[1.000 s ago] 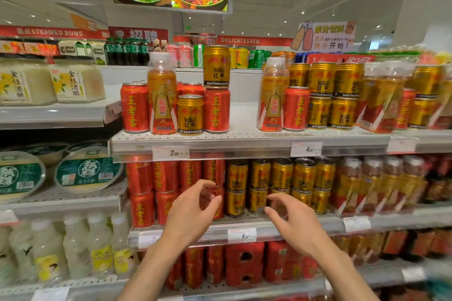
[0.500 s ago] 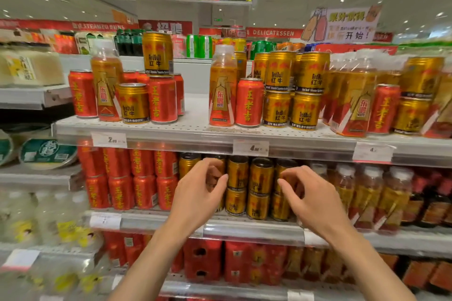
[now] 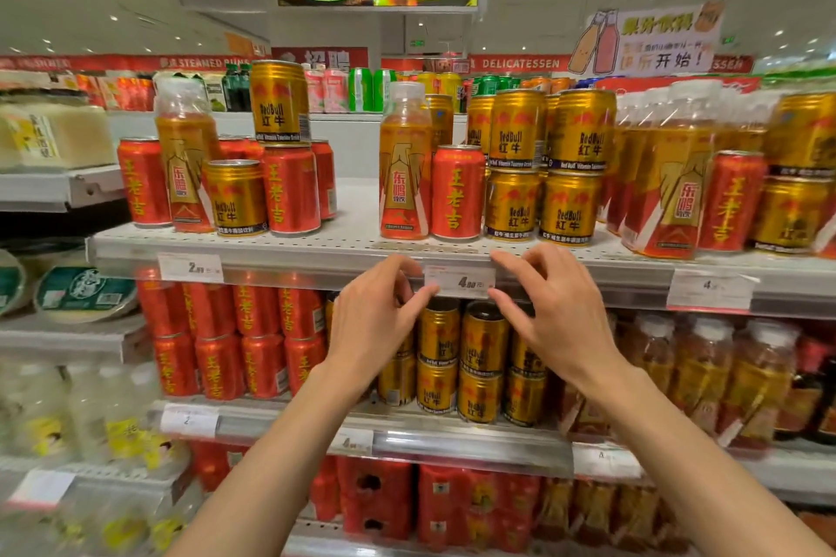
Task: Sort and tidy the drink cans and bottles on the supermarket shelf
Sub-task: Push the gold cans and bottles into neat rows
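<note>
**Both hands empty at the shelf lip; mixed cans and bottles just above**

Hands: left hand (image 3: 377,321) and right hand (image 3: 554,317) are raised at centre frame, either side of the price tag (image 3: 458,282) on the front rail of the top shelf (image 3: 353,242). Fingers on both are loosely curled and hold nothing. Whether any fingertip touches the rail, I cannot tell.

Stock, centre of frame, directly above the hands: one bottle (image 3: 405,163) with a red can (image 3: 458,192) touching its right side, then gold cans (image 3: 543,167) stacked two high. Left of centre, a second mixed group: a bottle, red cans, a gold can in front and another perched on a red one. At the right edge, more bottles with a red can among them. Sorting looks barely begun.

Handling, as judgement:
- Cans: rigid metal, presumably full, so moderately heavy for their size. Smooth printed walls, likely slick. Take hold round the mid-body with thumb opposite fingers; the rim gives poor purchase.
- Stacked gold cans: top one rests only on the lower lid. Lift straight up; a sideways nudge may topple it.
- Bottle: plastic, taller, top-heavy, with a film sleeve that could slide. Grip the waist below the shoulder, not the cap.

Lower shelf (image 3: 452,434), behind the hands: rows already grouped by kind.
</note>
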`<state>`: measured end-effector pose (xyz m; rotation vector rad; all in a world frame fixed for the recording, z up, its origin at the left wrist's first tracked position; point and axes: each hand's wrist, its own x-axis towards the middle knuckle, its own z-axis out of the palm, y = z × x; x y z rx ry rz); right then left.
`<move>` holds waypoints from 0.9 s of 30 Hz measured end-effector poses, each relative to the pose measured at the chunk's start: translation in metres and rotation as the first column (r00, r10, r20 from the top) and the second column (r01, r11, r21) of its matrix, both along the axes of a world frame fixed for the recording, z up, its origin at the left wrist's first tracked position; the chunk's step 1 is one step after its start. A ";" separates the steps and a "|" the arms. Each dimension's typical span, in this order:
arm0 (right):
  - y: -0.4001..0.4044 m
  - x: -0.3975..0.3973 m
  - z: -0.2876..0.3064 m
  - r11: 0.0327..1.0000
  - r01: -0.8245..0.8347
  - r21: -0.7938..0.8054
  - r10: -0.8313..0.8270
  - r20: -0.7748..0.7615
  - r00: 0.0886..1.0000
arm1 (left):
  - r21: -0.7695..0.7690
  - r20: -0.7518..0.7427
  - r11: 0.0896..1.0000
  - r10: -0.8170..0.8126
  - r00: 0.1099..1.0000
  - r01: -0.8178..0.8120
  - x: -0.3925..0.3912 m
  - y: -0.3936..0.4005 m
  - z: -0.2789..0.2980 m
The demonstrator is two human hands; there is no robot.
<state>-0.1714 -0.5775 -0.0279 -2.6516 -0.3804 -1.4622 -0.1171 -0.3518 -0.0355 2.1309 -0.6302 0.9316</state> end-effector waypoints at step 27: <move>0.068 0.071 0.101 0.993 -0.020 -0.117 0.023 0.025 0.999 | -0.047 -0.166 0.999 -0.017 0.986 0.009 0.018 0.012 0.016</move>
